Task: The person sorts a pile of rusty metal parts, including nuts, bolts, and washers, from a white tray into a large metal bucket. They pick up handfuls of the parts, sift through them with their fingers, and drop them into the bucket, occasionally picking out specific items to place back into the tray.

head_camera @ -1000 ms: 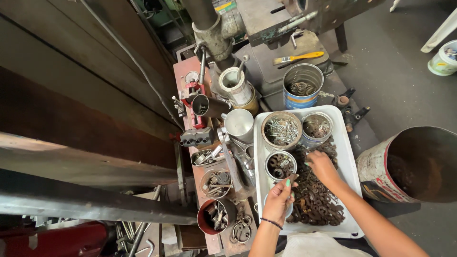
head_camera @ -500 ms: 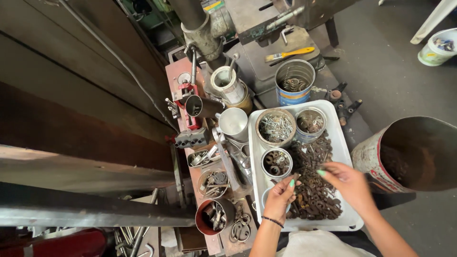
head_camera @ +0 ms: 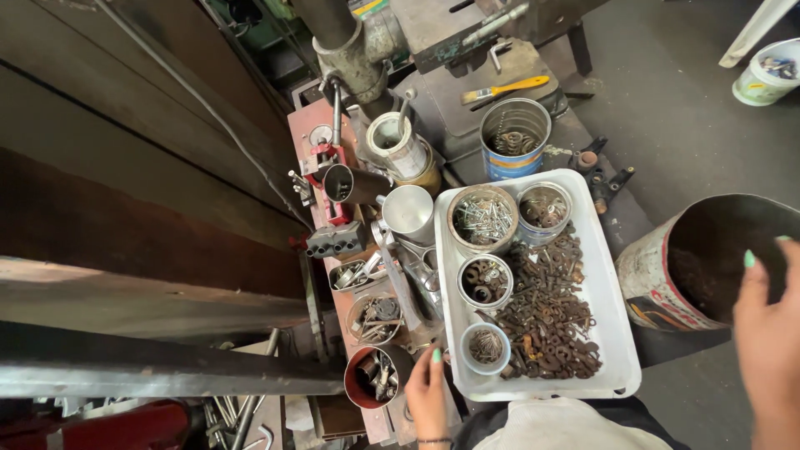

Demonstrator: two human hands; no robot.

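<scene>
Swung out over rusty drum: right hand, open, empty. Left hand loose beside heavy, stiff-rimmed tray.

Blue-labelled tin behind the white tray; red-and-white labelled drum at its right; white tub with green label far right.

The left hand lies low, back up, fingers together and pointing forward, a band at the wrist. Well apart on the other side, the right hand is raised, fingers loosely spread, empty.
</scene>
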